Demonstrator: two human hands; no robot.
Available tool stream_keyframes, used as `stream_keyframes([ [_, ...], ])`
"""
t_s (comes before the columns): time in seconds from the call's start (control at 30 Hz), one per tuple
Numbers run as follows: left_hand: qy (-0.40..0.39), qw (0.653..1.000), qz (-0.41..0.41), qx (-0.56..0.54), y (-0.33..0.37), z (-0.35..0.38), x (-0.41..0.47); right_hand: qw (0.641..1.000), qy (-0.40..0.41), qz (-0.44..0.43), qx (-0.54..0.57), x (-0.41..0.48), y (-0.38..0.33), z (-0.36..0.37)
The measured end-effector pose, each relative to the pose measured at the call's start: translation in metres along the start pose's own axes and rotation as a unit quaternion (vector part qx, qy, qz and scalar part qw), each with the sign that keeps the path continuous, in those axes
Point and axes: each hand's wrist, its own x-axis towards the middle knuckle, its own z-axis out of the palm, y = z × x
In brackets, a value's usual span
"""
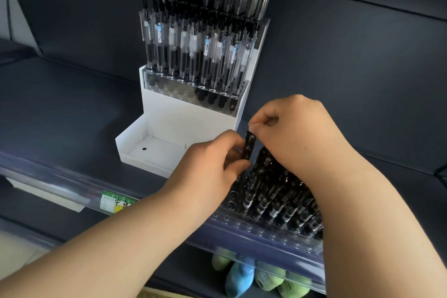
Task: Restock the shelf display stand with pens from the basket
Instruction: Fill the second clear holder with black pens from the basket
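A black pen [249,145] stands almost upright between both hands. My left hand [208,167] grips its lower barrel and my right hand [295,133] pinches its top end. Just below them, a clear display stand [271,222] on the shelf holds several rows of black pens [278,196]. Behind it stands a white display stand [183,113] with clear-bodied pens [193,51] in its upper tiers and a bare front tray. The basket is out of view.
The dark shelf [72,109] extends left and right of the stands. A clear price rail with a green and yellow label [116,202] runs along the shelf's front edge. Green and blue items [254,276] lie on the shelf below.
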Motion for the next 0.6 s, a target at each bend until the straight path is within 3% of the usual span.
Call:
stream_keyframes([
  [0.2, 0.0, 0.999, 0.027, 0.045, 0.007, 0.002, -0.001, 0.998, -0.03, 0.016, -0.048, -0.002, 0.0, -0.008],
  [0.43, -0.035, 0.994, -0.024, 0.096, -0.002, 0.004, 0.001, 1.0, -0.017, 0.006, -0.01, -0.002, 0.003, -0.004],
  [0.6, -0.027, 0.995, -0.028, 0.094, 0.001, -0.003, 0.002, 0.998, -0.017, -0.022, -0.054, -0.009, 0.001, -0.015],
])
